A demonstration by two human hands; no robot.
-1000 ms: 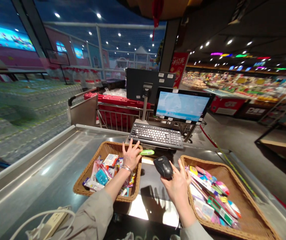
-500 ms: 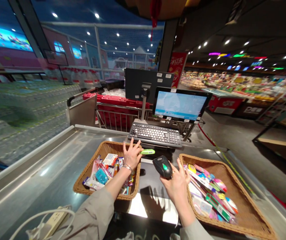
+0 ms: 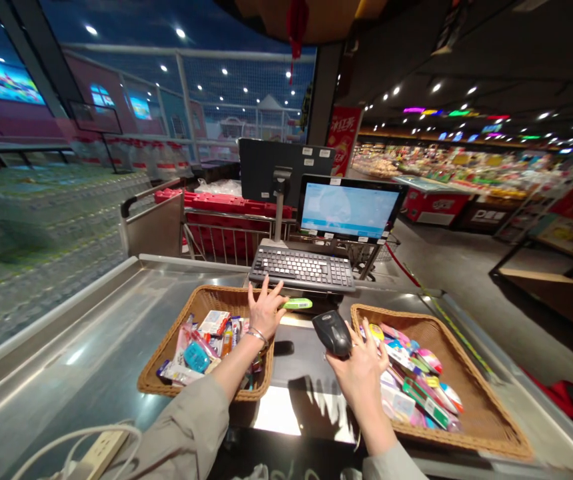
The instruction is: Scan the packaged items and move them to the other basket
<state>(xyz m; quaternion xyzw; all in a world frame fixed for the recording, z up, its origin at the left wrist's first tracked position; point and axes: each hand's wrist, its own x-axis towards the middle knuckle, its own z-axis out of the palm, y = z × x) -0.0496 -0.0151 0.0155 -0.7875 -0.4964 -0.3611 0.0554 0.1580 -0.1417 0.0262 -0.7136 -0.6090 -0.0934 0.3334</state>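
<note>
Steel counter point(image 3: 81, 347), with a big wicker basket point(image 3: 486, 387) of colourful packages along its right edge and a smaller basket point(image 3: 226, 301) of packaged bits left of centre. Keyboard point(image 3: 301, 267) sits at the far edge. Hands are apart: right hand point(image 3: 363, 377) is wrapped round a black scanner point(image 3: 333, 333) between the baskets, left hand point(image 3: 266, 313) pinches a slim green item point(image 3: 298, 303) just off the smaller basket's far right corner.
</note>
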